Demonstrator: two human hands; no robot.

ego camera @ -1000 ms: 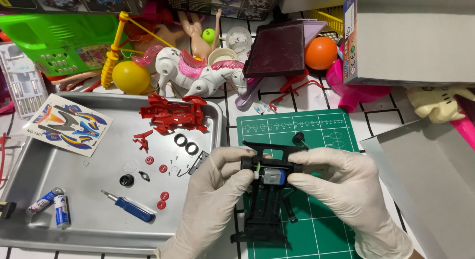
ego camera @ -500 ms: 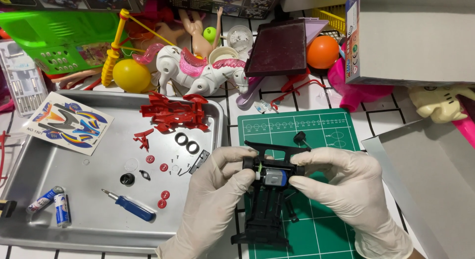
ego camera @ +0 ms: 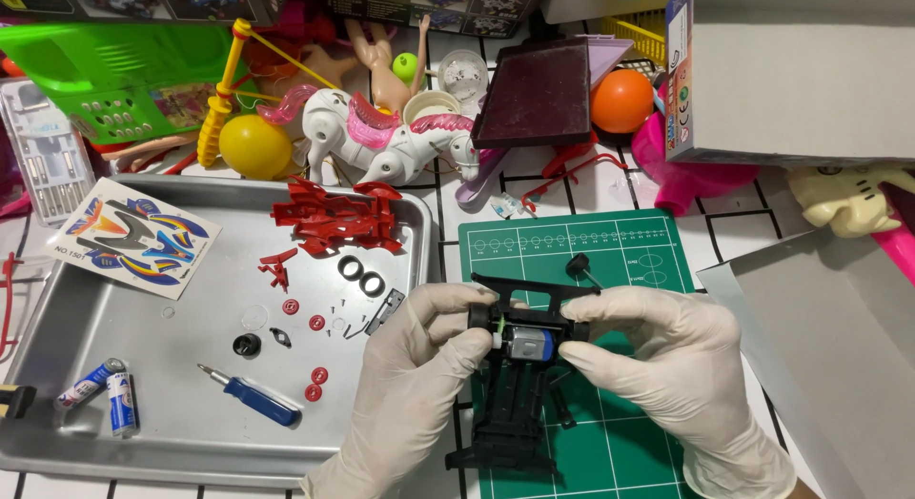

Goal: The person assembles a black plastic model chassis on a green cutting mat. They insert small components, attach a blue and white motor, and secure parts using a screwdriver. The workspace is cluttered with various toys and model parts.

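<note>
Both gloved hands, left hand (ego camera: 410, 385) and right hand (ego camera: 667, 366), pinch a black toy car chassis (ego camera: 515, 404) with fingers at its motor end; light, stiff plastic, seemingly fragile, best gripped by its side rails.

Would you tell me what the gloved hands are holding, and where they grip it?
Both hands hold the black plastic toy-car chassis at its motor end, left hand and right hand pinching opposite sides.
</note>
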